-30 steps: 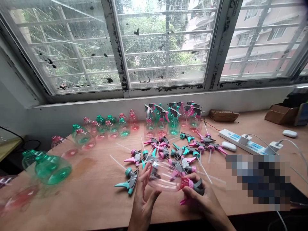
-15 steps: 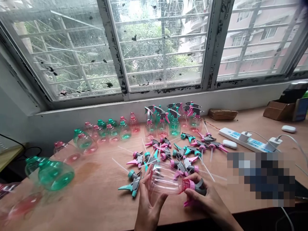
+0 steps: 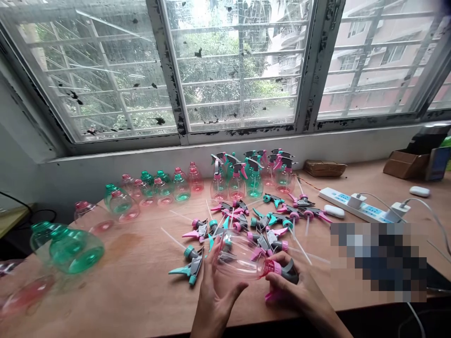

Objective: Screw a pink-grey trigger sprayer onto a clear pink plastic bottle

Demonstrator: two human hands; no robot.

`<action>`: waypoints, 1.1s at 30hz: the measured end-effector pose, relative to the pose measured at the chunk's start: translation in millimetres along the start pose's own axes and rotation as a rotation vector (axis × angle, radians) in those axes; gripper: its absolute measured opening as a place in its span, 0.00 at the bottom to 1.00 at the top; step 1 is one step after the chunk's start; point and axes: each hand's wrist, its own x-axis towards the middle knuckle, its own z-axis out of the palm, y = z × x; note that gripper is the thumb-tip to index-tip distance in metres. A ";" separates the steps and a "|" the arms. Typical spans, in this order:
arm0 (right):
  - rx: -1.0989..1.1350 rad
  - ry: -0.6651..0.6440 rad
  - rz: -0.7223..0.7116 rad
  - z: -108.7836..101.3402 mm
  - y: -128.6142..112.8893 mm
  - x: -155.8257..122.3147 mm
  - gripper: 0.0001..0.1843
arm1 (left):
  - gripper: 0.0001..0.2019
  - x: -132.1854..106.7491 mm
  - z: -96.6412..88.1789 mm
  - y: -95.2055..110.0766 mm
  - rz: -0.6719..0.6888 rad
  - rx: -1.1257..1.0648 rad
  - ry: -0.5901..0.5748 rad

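Note:
A clear pink plastic bottle (image 3: 239, 257) lies sideways between my hands, just above the wooden table. My left hand (image 3: 215, 293) curls around its base end, fingers and thumb pressed to the sides. My right hand (image 3: 298, 292) grips the pink and grey spray trigger head (image 3: 283, 272) seated at the bottle's neck. Loose trigger heads (image 3: 257, 220) with white dip tubes lie scattered right behind the bottle.
Empty pink and green bottles (image 3: 158, 188) stand and lie at the left, one large green bottle (image 3: 68, 246) near the table's left edge. Bottles with triggers fitted (image 3: 252, 171) stand by the wall. A power strip (image 3: 355, 205) with cables, a cardboard box (image 3: 405, 162) and a blurred-out patch sit at the right.
My hands stay on the bottle and trigger head; the left fingers have shifted slightly round the bottle. The camera view has wobbled a little.

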 end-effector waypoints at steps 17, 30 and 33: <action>-0.112 0.086 -0.063 1.2 2.5 -2.3 0.27 | 0.38 -3.4 -0.8 -1.4 -0.110 -0.127 -0.010; -0.015 0.074 0.006 3.9 4.1 -0.6 0.30 | 0.42 -1.8 7.9 -11.6 -0.042 -0.058 0.064; -0.044 0.084 0.001 4.8 3.4 -0.7 0.31 | 0.41 -2.2 7.7 -14.3 -0.066 -0.120 0.064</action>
